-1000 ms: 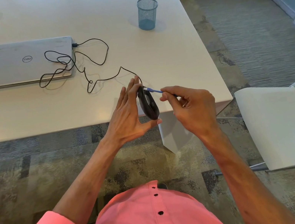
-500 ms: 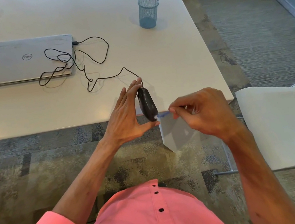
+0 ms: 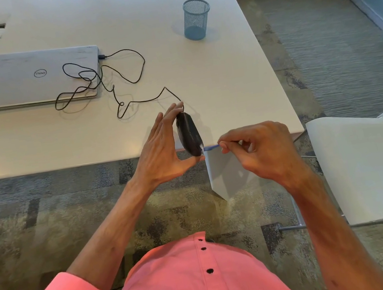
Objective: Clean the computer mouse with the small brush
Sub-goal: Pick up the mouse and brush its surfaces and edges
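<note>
My left hand (image 3: 161, 150) holds the black computer mouse (image 3: 189, 133) on edge above the table's near edge, fingertips at its far end and thumb under its near end. The mouse's black cable (image 3: 121, 80) trails across the table to the laptop. My right hand (image 3: 260, 151) pinches a small blue brush (image 3: 211, 147) between thumb and fingers. The brush tip touches the near end of the mouse. Most of the brush handle is hidden inside my right hand.
A closed silver laptop (image 3: 29, 78) lies at the back left of the white table (image 3: 226, 88). A blue mesh pen cup (image 3: 196, 18) stands at the back right. A white chair (image 3: 371, 165) sits to my right, on patterned carpet.
My right hand moved the brush from the far end of the mouse down to its near end. My left hand kept the mouse in nearly the same place.
</note>
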Tool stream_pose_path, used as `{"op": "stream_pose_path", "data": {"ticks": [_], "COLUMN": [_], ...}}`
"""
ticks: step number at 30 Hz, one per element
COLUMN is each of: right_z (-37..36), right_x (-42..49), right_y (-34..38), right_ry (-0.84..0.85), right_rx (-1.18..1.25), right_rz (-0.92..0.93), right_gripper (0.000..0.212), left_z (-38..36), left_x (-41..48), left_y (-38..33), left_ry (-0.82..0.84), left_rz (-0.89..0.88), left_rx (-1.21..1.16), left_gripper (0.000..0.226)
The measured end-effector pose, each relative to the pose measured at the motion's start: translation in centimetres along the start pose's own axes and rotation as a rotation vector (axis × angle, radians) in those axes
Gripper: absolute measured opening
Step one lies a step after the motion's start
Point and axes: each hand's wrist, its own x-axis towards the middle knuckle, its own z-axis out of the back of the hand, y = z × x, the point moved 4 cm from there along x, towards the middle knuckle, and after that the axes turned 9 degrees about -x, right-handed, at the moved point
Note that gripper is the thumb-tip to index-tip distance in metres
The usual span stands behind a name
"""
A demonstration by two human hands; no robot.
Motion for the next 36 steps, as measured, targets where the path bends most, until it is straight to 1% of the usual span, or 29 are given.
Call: {"op": "stream_pose_path", "data": {"ticks": [3, 6, 10, 13, 15, 16, 18, 22, 25, 27, 30, 36], "right_z": [0.5, 0.0, -0.8, -1.2, -1.6, -1.7, -1.5, -1.2, -1.9, -2.5, -3.2, -2.9], "right_x": [0.1, 0.4, 0.1, -0.1, 0.0, -0.1, -0.1, 0.5, 1.1, 1.3, 1.4, 1.4], "right_y": [-0.1, 0.4, 1.4, 1.3, 0.8, 0.6, 0.4, 0.2, 1.1, 1.8, 2.1, 2.2], "right_ry": [-0.133, -0.158, -0.101, -0.003, 0.087, 0.101, 0.044, -0.078, -0.134, -0.154, -0.160, -0.077], "right_rx": [0.078, 0.090, 0.049, 0.018, -0.024, -0.022, 0.071, 0.472, 0.544, 0.522, 0.424, 0.259], "right_rz": [-0.078, -0.098, -0.056, -0.006, 0.001, -0.004, -0.058, -0.287, -0.351, -0.371, -0.382, -0.286], "right_gripper": [0.008, 0.011, 0.010, 0.013, 0.014, 0.013, 0.011, 0.010, 0.011, 0.012, 0.014, 0.014], "left_z": [0.0, 0.0, 0.2, 0.3, 0.3, 0.3, 0.5, 1.0, 1.1, 1.1, 1.2, 1.4], "left_x": [0.0, 0.0, 0.0, -0.3, -0.4, -0.4, -0.3, 0.2, 0.5, 0.6, 0.6, 1.0], "left_y": [-0.1, -0.2, -0.1, 0.1, 0.2, 0.3, 0.3, 0.3, 0.3, 0.2, 0.2, 0.5], "left_ry": [-0.004, 0.009, -0.016, -0.014, -0.014, -0.018, -0.028, -0.037, -0.035, -0.037, -0.041, -0.054], "left_rz": [0.013, -0.016, -0.008, 0.000, 0.002, 0.004, 0.003, -0.011, -0.021, -0.026, -0.024, -0.021], "left_rx": [-0.005, 0.025, 0.013, 0.020, 0.017, 0.014, 0.011, 0.020, 0.026, 0.028, 0.033, 0.048], "left_gripper": [0.139, 0.138, 0.131, 0.130, 0.129, 0.128, 0.128, 0.127, 0.127, 0.126, 0.127, 0.121]}}
